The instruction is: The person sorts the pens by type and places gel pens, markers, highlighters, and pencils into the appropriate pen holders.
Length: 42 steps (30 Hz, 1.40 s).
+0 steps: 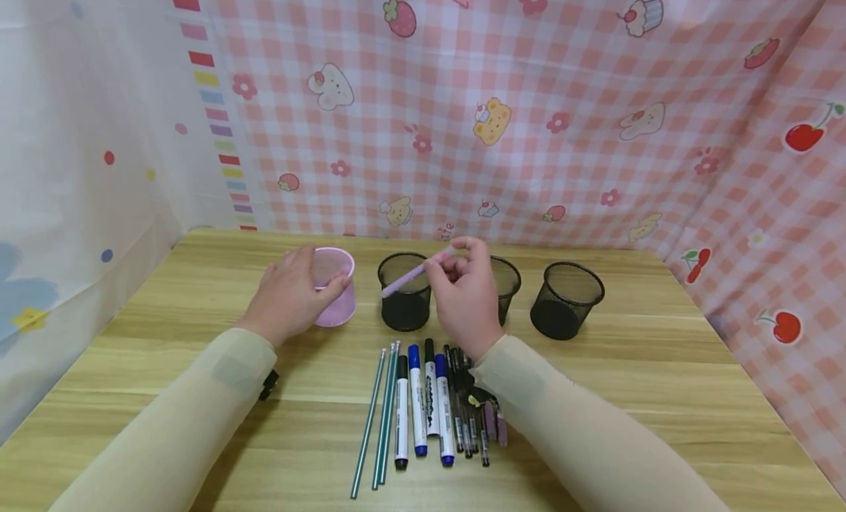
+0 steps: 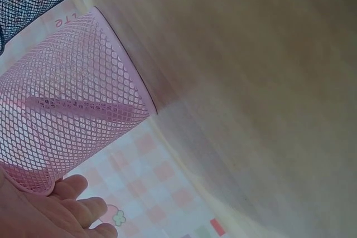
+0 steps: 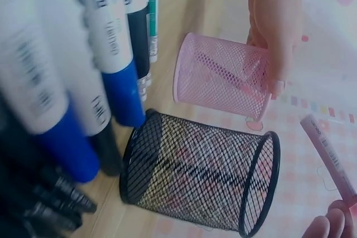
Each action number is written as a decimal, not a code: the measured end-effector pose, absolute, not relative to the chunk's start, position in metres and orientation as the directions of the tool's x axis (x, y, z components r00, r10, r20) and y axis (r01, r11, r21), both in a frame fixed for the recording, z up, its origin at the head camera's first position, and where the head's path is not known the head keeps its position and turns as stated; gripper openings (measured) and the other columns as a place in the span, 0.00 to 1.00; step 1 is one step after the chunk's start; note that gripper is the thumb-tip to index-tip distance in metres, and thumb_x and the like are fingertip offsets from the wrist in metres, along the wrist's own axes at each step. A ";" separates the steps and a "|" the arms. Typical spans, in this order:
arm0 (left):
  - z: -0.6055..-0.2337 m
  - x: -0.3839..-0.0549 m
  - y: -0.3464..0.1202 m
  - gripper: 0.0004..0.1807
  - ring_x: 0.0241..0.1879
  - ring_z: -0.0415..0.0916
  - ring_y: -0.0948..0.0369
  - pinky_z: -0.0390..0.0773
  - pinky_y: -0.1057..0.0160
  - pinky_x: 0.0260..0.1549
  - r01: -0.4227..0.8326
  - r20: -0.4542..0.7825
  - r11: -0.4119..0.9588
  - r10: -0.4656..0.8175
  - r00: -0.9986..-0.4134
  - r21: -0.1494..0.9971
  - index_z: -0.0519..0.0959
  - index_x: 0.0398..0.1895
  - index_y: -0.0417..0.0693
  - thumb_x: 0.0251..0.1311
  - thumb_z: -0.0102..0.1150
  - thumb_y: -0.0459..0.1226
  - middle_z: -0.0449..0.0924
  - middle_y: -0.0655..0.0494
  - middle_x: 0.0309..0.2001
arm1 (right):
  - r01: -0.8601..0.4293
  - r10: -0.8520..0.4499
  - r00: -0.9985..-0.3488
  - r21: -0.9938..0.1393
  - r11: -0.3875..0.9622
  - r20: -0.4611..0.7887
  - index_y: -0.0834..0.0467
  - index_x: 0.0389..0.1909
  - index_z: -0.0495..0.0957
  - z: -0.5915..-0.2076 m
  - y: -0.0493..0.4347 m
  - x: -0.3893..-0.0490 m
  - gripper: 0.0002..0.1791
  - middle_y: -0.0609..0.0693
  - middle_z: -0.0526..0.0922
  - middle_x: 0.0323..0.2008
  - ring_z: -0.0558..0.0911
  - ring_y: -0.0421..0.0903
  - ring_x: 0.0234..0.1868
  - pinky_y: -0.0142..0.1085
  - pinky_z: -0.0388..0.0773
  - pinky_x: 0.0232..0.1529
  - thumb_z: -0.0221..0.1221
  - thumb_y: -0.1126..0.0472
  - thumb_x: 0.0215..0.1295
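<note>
My left hand [image 1: 288, 293] grips the rim of a pink mesh pen holder [image 1: 338, 311], which stands upright at the left of the row. Through its mesh in the left wrist view, a pink pen [image 2: 83, 107] with printed lettering shows inside. A second pink pen [image 1: 403, 280] is pinched between the thumb and fingers of my right hand [image 1: 468, 295]. It is held slanting above a black mesh pen holder [image 1: 405, 314], apart from it. In the right wrist view the held pen [image 3: 329, 157] shows a printed label, and my right fingertips [image 3: 334, 221] appear at its end.
Another black mesh pen holder [image 1: 507, 284] is partly behind my right hand; a third black holder [image 1: 563, 317] stands farther right. In front lie green pencils [image 1: 370, 424], blue and black markers [image 1: 418, 402], several dark pens [image 1: 465, 416] and purple-ended items [image 1: 494, 422]. Patterned cloth [image 1: 429, 130] hangs behind.
</note>
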State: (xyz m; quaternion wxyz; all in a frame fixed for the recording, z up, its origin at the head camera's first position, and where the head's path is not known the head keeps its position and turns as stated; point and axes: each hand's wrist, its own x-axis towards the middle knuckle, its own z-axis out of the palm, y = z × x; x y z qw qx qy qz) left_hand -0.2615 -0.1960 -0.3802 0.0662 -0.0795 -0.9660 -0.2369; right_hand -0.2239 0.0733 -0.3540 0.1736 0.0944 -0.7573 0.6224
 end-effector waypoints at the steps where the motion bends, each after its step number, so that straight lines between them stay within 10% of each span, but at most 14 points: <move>1: -0.380 -0.262 -0.196 0.54 0.74 0.62 0.38 0.52 0.30 0.77 0.185 0.164 0.875 0.123 -0.979 0.448 0.58 0.79 0.35 0.69 0.48 0.71 0.66 0.35 0.74 | -0.362 0.083 -0.919 -0.909 0.206 0.384 0.59 0.63 0.65 -0.353 0.071 -0.225 0.21 0.60 0.87 0.39 0.76 0.47 0.31 0.32 0.71 0.29 0.62 0.63 0.76; 42: -0.381 -0.262 -0.198 0.55 0.77 0.60 0.36 0.52 0.28 0.76 0.198 0.161 0.882 0.141 -0.977 0.428 0.58 0.78 0.33 0.70 0.46 0.71 0.65 0.32 0.75 | -0.392 0.072 -0.898 -0.863 0.317 0.434 0.58 0.59 0.67 -0.357 0.006 -0.245 0.18 0.52 0.90 0.41 0.81 0.39 0.29 0.31 0.78 0.30 0.62 0.61 0.76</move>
